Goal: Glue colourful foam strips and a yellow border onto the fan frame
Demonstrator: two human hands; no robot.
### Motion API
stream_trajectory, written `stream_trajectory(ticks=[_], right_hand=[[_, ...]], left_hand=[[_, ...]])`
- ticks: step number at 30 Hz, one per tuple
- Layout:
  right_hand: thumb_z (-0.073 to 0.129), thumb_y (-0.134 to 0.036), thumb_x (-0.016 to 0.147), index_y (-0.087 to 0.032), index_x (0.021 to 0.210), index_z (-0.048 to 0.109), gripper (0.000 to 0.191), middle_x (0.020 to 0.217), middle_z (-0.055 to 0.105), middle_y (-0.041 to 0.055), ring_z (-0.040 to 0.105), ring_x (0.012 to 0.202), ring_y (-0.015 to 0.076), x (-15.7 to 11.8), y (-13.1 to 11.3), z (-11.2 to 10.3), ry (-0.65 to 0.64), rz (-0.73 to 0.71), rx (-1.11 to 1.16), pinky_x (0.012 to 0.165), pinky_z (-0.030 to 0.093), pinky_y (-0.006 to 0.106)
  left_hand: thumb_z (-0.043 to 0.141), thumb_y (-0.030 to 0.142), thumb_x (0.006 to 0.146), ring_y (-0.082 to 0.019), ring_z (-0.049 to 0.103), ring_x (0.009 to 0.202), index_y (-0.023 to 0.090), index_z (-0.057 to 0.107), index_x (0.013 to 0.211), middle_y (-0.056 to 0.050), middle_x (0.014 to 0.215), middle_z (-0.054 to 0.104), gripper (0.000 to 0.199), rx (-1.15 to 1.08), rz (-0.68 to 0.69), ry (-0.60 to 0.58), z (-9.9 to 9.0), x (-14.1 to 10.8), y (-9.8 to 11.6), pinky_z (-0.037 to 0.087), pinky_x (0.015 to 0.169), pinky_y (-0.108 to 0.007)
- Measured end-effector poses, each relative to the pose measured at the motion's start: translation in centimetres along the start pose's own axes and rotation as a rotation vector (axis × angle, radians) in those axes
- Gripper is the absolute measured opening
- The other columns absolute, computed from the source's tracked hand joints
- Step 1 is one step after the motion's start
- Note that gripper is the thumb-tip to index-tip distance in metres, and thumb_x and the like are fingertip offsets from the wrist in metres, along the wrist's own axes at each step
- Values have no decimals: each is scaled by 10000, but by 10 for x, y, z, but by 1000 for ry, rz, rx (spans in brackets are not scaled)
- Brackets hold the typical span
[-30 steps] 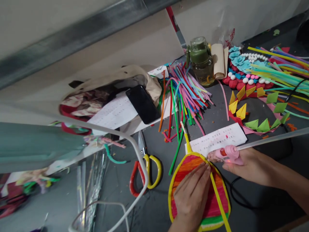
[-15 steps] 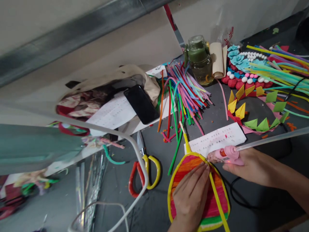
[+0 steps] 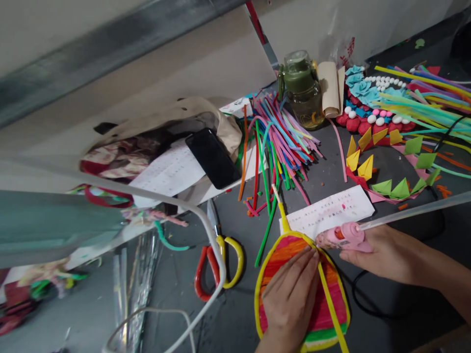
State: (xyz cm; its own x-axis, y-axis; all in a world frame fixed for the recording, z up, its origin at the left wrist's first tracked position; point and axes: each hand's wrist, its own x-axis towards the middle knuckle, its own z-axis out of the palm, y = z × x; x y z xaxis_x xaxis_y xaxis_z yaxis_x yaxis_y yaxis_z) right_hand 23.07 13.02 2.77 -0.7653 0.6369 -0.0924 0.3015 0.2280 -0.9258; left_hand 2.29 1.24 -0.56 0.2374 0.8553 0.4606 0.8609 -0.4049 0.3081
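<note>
A round fan [image 3: 333,294] painted in red, orange, pink and green stripes lies on the dark table, with yellow edging and a handle wrapped partly in yellow. My left hand [image 3: 290,294] rests over its face, fingertips pinched together on a yellow pipe cleaner [image 3: 331,309] at the upper right rim. From there the pipe cleaner's loose length runs down across the fan. My right hand [image 3: 390,255] grips a pink hot glue gun [image 3: 342,237], its nozzle right by the left fingertips. A long clear glue stick [image 3: 415,212] juts from the gun's back end.
Scissors [image 3: 215,260] with red and yellow handles lie left of the fan. Behind are a written paper strip [image 3: 331,211], a pile of pipe cleaners [image 3: 283,137], a phone [image 3: 213,158], a green bottle [image 3: 301,93] and a folded-paper ring [image 3: 401,189]. A white bent tube [image 3: 198,211] crosses the near left.
The view has shifted very slightly. Both hands, the fan and the glue gun keep nearly the same places.
</note>
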Motion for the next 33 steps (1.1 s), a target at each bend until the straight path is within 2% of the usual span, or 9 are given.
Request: stream_trajectory(ticks=[3,9,14,23,30,33], right_hand=[[571,-149,882,-243,1183,737,356,1165,757,31,696,1116,219,1,0,0,7,12,8,977,532,278],[568,-152,887,-245,1120,751,311,1090,776,19,714,1073,214,-1,0,0,8,22,-18,926,546,255],[571,-163,894,-237,1160,734,320,1130,765,29,692,1125,214,-3,2,0,17,11,-26,950,530,257],[574,-172,891,-238,1166,732,324,1093,771,37,711,1067,217,-4,1,-1,19,11,-7,924,542,276],[559,-164,881,-230,1054,743,261,1034,777,30,728,971,203,-3,-1,-2,37,9,1,892,550,266],[553,-167,888,-227,1038,740,247,1039,774,26,723,991,203,-3,-3,-3,23,24,10,888,549,261]], left_hand=[[596,54,923,-209,728,1031,104,696,1113,-123,1060,764,220,-4,3,4,0,0,0,608,902,-306],[607,46,913,-211,725,1032,102,695,1115,-125,1065,759,227,-1,-1,3,2,-3,0,604,904,-312],[614,39,910,-204,725,1015,112,694,1119,-119,1049,757,235,11,-3,12,4,-4,-1,609,885,-313],[622,60,900,-209,734,1003,138,696,1104,-105,1040,763,230,-5,-36,-11,1,0,1,612,893,-306],[606,62,906,-208,723,1024,137,691,1077,-109,1050,757,205,-21,-49,-37,1,-2,0,599,916,-315],[612,55,905,-209,715,1035,127,693,1068,-116,1048,752,196,-29,-40,-39,2,-2,-1,595,919,-318]])
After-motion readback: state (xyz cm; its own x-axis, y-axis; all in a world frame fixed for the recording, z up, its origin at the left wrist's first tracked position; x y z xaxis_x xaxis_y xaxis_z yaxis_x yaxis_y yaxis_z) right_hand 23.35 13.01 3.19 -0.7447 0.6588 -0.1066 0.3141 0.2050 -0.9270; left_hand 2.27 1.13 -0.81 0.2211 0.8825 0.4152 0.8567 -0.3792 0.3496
